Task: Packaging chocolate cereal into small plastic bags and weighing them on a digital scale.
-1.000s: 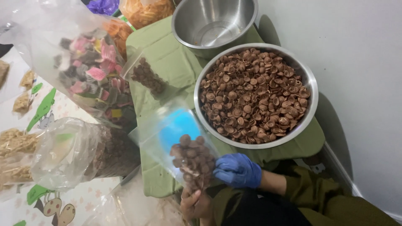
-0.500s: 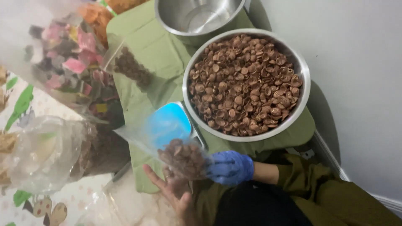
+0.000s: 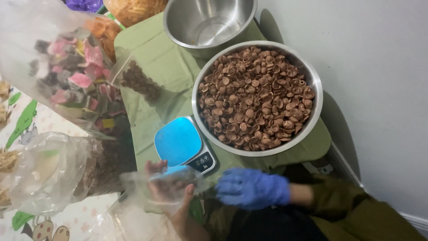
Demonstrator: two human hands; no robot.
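The bare left hand (image 3: 167, 187) cups a small clear bag (image 3: 171, 180) of brown snacks just below the blue kitchen scale (image 3: 180, 143), its grip curled around the bag. The blue-gloved right hand (image 3: 252, 187) sits just beside it; motion blur hides whether its grip pinches the bag. The full steel bowl (image 3: 312, 80) crowds the green cloth's (image 3: 151, 58) right edge, near the wall.

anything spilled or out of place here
No spill shows. One oddity: only the right hand wears a blue glove; the bare left hand holds the small clear bag. The scale lies skewed by the full bowl.
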